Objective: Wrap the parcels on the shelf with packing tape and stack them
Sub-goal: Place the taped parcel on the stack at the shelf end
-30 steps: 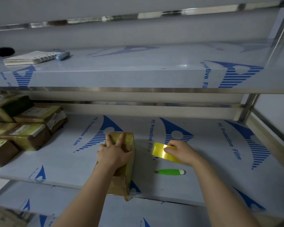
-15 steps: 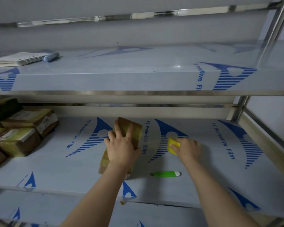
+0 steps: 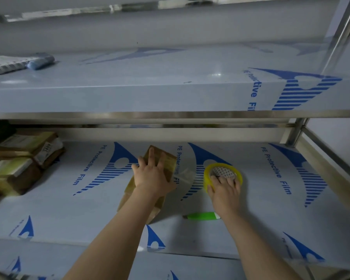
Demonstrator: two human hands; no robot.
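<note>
On the lower shelf [image 3: 271,209] the parcel [image 3: 168,162] lay mid-span, the roll [image 3: 221,170] just right of it, the cutter [image 3: 202,216] before the roll, the stack [image 3: 18,168] at far left; on the upper shelf [image 3: 150,73], marker [image 3: 40,61] just right of pad [image 3: 4,64].

Bare left hand [image 3: 153,175], bare right hand [image 3: 225,189]; left forearm [image 3: 117,237], right forearm [image 3: 251,237] bare.

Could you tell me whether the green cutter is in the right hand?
No, the green cutter lies on the shelf, while the right hand grips the packing tape roll.
</note>
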